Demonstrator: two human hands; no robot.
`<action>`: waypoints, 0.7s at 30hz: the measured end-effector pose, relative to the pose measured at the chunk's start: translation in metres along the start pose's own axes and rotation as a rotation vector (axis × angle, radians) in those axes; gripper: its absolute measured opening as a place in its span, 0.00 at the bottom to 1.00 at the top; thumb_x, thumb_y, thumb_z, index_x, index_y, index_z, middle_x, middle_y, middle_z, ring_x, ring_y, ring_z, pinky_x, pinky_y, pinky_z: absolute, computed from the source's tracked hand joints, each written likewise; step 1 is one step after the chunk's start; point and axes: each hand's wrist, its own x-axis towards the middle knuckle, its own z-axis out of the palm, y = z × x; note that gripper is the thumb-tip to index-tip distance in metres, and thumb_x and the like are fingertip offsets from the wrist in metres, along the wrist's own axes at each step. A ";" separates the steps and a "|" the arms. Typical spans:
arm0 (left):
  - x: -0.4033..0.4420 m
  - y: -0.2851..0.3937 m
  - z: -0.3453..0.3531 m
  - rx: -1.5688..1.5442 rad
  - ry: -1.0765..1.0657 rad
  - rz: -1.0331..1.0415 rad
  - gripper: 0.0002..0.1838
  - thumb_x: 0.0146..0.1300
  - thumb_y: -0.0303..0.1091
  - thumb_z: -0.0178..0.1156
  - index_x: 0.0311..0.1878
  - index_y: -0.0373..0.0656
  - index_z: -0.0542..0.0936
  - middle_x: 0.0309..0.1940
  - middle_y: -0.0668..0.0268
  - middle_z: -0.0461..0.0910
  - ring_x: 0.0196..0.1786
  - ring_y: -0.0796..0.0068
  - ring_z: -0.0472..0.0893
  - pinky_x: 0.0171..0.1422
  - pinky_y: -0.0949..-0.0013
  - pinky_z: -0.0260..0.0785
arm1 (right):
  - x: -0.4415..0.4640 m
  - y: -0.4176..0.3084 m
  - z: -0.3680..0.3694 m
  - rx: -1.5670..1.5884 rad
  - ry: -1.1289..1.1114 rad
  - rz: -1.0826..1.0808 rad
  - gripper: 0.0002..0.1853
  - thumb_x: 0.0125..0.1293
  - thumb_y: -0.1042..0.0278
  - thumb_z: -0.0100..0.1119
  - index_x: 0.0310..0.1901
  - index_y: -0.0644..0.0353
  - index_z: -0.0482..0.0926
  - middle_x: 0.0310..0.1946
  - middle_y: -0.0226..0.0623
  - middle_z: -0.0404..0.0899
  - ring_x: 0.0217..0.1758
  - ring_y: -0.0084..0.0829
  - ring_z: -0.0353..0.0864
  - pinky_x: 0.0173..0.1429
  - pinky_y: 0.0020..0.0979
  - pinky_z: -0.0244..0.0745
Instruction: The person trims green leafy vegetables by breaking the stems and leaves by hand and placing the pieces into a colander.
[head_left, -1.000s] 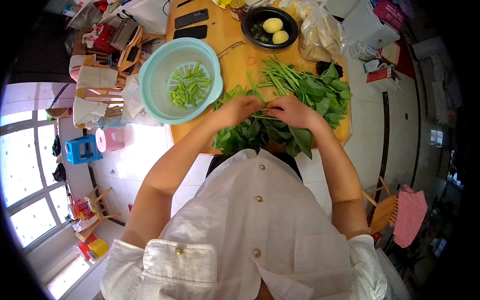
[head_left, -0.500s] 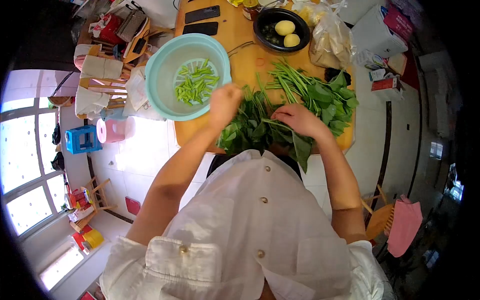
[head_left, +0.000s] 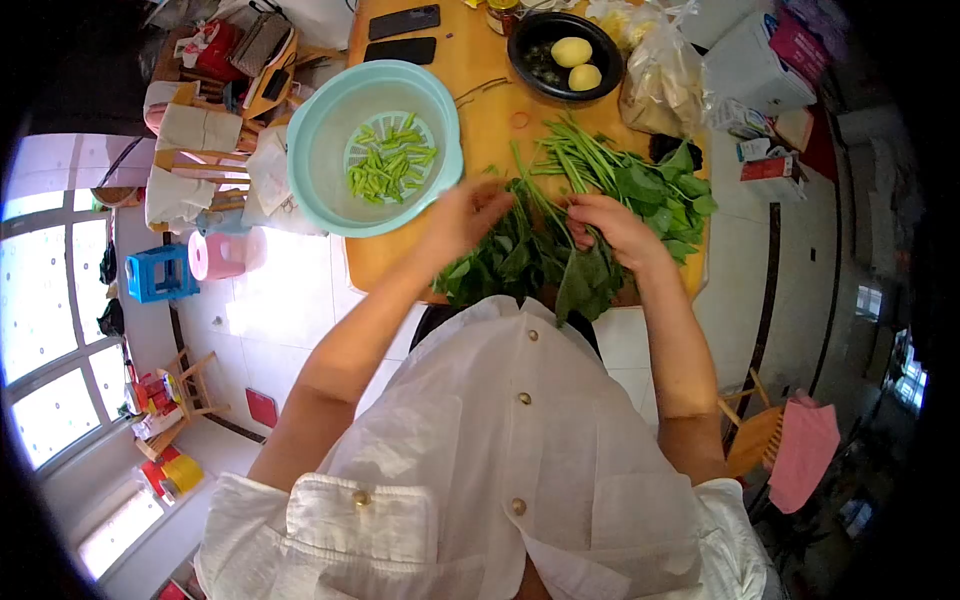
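Note:
My right hand (head_left: 612, 232) is closed on a leafy green stem (head_left: 545, 205), its large leaf (head_left: 590, 285) hanging below the fingers. Close to that stem's upper part, at the left, is my left hand (head_left: 466, 216); motion blurs its fingers, so their grip cannot be made out. Beneath both hands a pile of dark leafy greens (head_left: 480, 272) lies along the table's near edge. Beyond my right hand rests a bunch of long-stemmed greens (head_left: 640, 185). Short green stem pieces (head_left: 392, 165) sit in a light teal colander (head_left: 300, 150) to the left.
A black bowl (head_left: 515, 65) with two pale yellow, rounded items (head_left: 572, 52) stands at the back of the wooden table (head_left: 490, 130). Beside it is a clear plastic bag (head_left: 665, 90). Two dark phones (head_left: 400, 50) lie behind the colander. Chairs (head_left: 200, 150) stand at the left.
My left hand has moved from beside the colander rightward to the greens. My right hand has shifted slightly right, with the stem and leaf in its fingers.

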 end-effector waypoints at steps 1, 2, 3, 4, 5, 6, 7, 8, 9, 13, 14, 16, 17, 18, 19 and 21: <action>0.002 -0.002 0.019 -0.309 -0.062 -0.139 0.16 0.64 0.38 0.60 0.49 0.37 0.79 0.37 0.64 0.82 0.37 0.75 0.80 0.43 0.72 0.72 | 0.003 0.001 0.005 -0.061 0.000 -0.055 0.15 0.68 0.66 0.50 0.50 0.66 0.77 0.25 0.26 0.70 0.26 0.20 0.66 0.34 0.24 0.62; 0.006 -0.003 0.028 -0.310 -0.062 -0.139 0.16 0.64 0.38 0.60 0.49 0.37 0.79 0.37 0.64 0.82 0.37 0.75 0.80 0.43 0.72 0.72 | 0.005 0.002 0.009 -0.121 0.001 -0.110 0.15 0.68 0.65 0.51 0.50 0.66 0.77 0.27 0.27 0.74 0.29 0.21 0.70 0.36 0.24 0.64; 0.010 -0.003 0.035 -0.380 -0.066 -0.221 0.15 0.65 0.39 0.60 0.46 0.37 0.80 0.36 0.66 0.81 0.37 0.76 0.80 0.43 0.73 0.72 | 0.011 0.009 0.010 -0.122 0.002 -0.110 0.15 0.68 0.65 0.51 0.50 0.66 0.77 0.27 0.27 0.74 0.29 0.21 0.70 0.36 0.24 0.64; 0.012 -0.005 0.040 -0.451 -0.072 -0.305 0.15 0.66 0.40 0.59 0.44 0.37 0.81 0.35 0.67 0.81 0.37 0.78 0.80 0.42 0.74 0.71 | 0.019 0.019 0.008 -0.124 0.095 -0.118 0.15 0.68 0.65 0.52 0.48 0.66 0.78 0.31 0.28 0.77 0.32 0.22 0.72 0.40 0.24 0.66; 0.012 -0.005 0.042 -0.453 -0.074 -0.305 0.15 0.66 0.40 0.59 0.44 0.37 0.81 0.35 0.67 0.81 0.37 0.78 0.80 0.42 0.74 0.71 | 0.023 0.022 0.008 -0.127 0.188 -0.126 0.14 0.68 0.64 0.53 0.47 0.66 0.79 0.34 0.29 0.80 0.36 0.23 0.75 0.44 0.24 0.67; 0.012 -0.006 0.044 -0.517 -0.093 -0.314 0.14 0.66 0.40 0.59 0.43 0.37 0.82 0.33 0.67 0.81 0.36 0.78 0.80 0.40 0.75 0.71 | 0.024 0.023 0.006 -0.127 0.190 -0.125 0.14 0.68 0.64 0.53 0.47 0.66 0.79 0.34 0.29 0.80 0.36 0.23 0.75 0.44 0.24 0.67; 0.012 -0.007 0.046 -0.581 -0.112 -0.323 0.13 0.65 0.40 0.60 0.42 0.38 0.82 0.32 0.67 0.81 0.34 0.78 0.80 0.39 0.76 0.71 | 0.025 0.023 0.005 -0.163 0.245 -0.131 0.14 0.68 0.63 0.54 0.46 0.65 0.80 0.36 0.30 0.81 0.38 0.23 0.75 0.47 0.25 0.68; 0.010 -0.009 0.047 -0.580 -0.113 -0.324 0.13 0.65 0.40 0.60 0.42 0.38 0.82 0.32 0.67 0.81 0.34 0.78 0.80 0.39 0.76 0.71 | 0.026 0.023 0.004 -0.199 0.301 -0.136 0.14 0.68 0.63 0.54 0.45 0.65 0.80 0.38 0.31 0.82 0.41 0.24 0.76 0.50 0.26 0.68; 0.009 -0.013 0.050 -0.536 -0.109 -0.345 0.14 0.65 0.39 0.59 0.41 0.37 0.81 0.31 0.67 0.81 0.33 0.78 0.80 0.38 0.75 0.71 | 0.030 0.027 0.002 -0.197 0.301 -0.135 0.14 0.68 0.63 0.54 0.45 0.65 0.80 0.38 0.31 0.82 0.41 0.24 0.76 0.50 0.26 0.68; 0.010 -0.038 0.047 -0.169 0.104 -0.267 0.15 0.64 0.40 0.59 0.37 0.33 0.80 0.26 0.66 0.80 0.28 0.76 0.79 0.37 0.71 0.72 | 0.043 0.044 0.003 -0.149 0.476 -0.162 0.15 0.68 0.62 0.53 0.45 0.65 0.81 0.38 0.33 0.82 0.42 0.24 0.76 0.50 0.27 0.68; 0.011 -0.038 0.039 -0.169 0.100 -0.269 0.15 0.64 0.40 0.59 0.37 0.33 0.80 0.26 0.66 0.80 0.28 0.76 0.79 0.37 0.71 0.72 | 0.045 0.045 0.008 -0.134 0.560 -0.159 0.15 0.69 0.62 0.53 0.46 0.66 0.81 0.39 0.35 0.82 0.43 0.26 0.77 0.52 0.28 0.68; 0.011 -0.034 0.026 0.195 0.006 -0.319 0.16 0.60 0.36 0.62 0.44 0.32 0.77 0.32 0.57 0.80 0.35 0.67 0.81 0.45 0.62 0.73 | 0.066 0.065 0.010 -0.054 0.565 -0.145 0.15 0.69 0.62 0.53 0.46 0.66 0.81 0.41 0.36 0.82 0.45 0.28 0.77 0.54 0.28 0.68; 0.009 -0.038 0.029 0.196 0.004 -0.321 0.16 0.60 0.36 0.62 0.44 0.32 0.77 0.32 0.57 0.80 0.35 0.67 0.81 0.45 0.62 0.73 | 0.079 0.075 0.012 0.023 0.567 -0.136 0.16 0.69 0.62 0.52 0.47 0.65 0.81 0.42 0.38 0.82 0.47 0.30 0.78 0.55 0.29 0.67; 0.007 -0.042 0.034 0.310 0.154 -0.070 0.21 0.57 0.34 0.64 0.51 0.34 0.74 0.41 0.53 0.76 0.44 0.61 0.78 0.53 0.58 0.69 | 0.090 0.080 0.019 0.011 0.600 -0.079 0.16 0.69 0.62 0.51 0.49 0.63 0.80 0.48 0.42 0.81 0.52 0.35 0.78 0.58 0.32 0.68; 0.004 -0.045 0.038 0.421 0.302 0.184 0.27 0.53 0.31 0.65 0.57 0.35 0.70 0.49 0.48 0.73 0.52 0.55 0.75 0.60 0.55 0.66 | 0.094 0.083 0.018 0.011 0.598 -0.079 0.16 0.69 0.62 0.51 0.49 0.63 0.80 0.48 0.42 0.81 0.52 0.35 0.78 0.58 0.32 0.68; -0.003 -0.038 0.044 0.499 0.270 0.227 0.34 0.51 0.30 0.66 0.62 0.38 0.66 0.56 0.48 0.67 0.58 0.51 0.68 0.65 0.53 0.59 | 0.098 0.083 0.019 -0.384 0.638 -0.125 0.15 0.66 0.65 0.51 0.49 0.62 0.81 0.48 0.44 0.81 0.53 0.39 0.79 0.58 0.35 0.70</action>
